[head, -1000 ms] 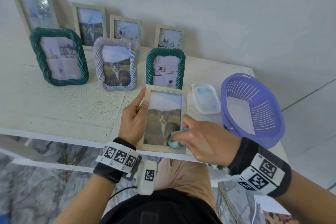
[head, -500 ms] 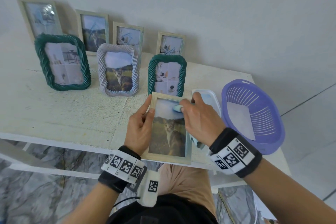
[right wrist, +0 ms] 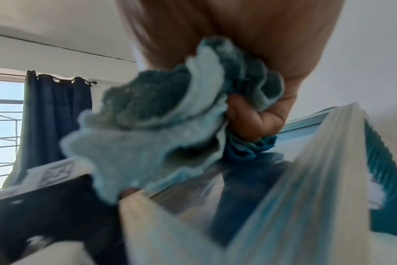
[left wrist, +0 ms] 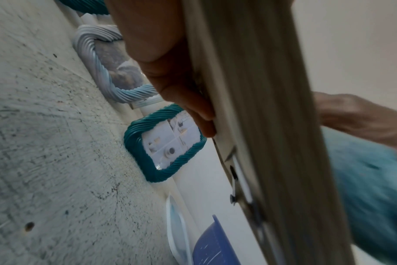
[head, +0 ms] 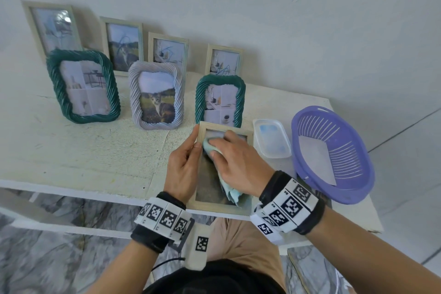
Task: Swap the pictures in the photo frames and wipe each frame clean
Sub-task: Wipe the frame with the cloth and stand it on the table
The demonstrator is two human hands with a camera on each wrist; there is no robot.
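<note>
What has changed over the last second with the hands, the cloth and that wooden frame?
The right hand slid the light blue cloth from the wooden frame's lower right corner up over the glass, then across to its upper left. The left hand still grips the frame's left edge. The standing frames, clear tub and purple basket stayed put.

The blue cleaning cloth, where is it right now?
In the head view, the blue cloth is bunched under the right hand, pressed on the wooden frame's glass, near the table's front edge.
</note>
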